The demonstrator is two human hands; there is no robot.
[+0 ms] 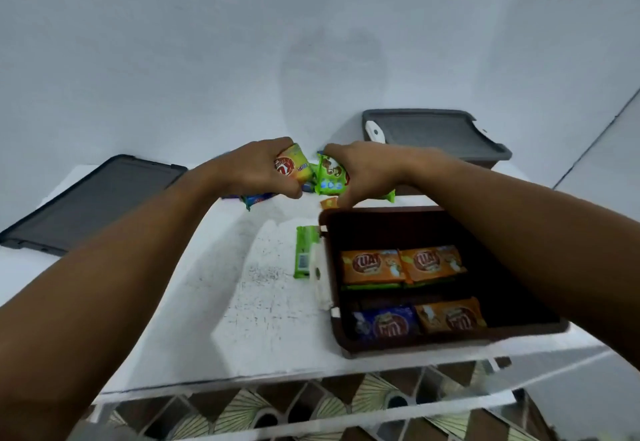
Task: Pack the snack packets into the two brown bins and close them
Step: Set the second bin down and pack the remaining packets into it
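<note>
An open brown bin stands on the white table at the right, holding orange packets and a blue packet. A second brown bin sits behind it with a grey lid on top. My left hand grips a yellow-green snack packet at the far side of the table. My right hand grips a green snack packet beside it. Blue packets lie under my left hand. A green packet lies just left of the open bin.
A loose grey lid lies at the table's left edge. A small orange packet rests behind the open bin. A pale wall rises right behind the table. Patterned floor shows below the table's front edge.
</note>
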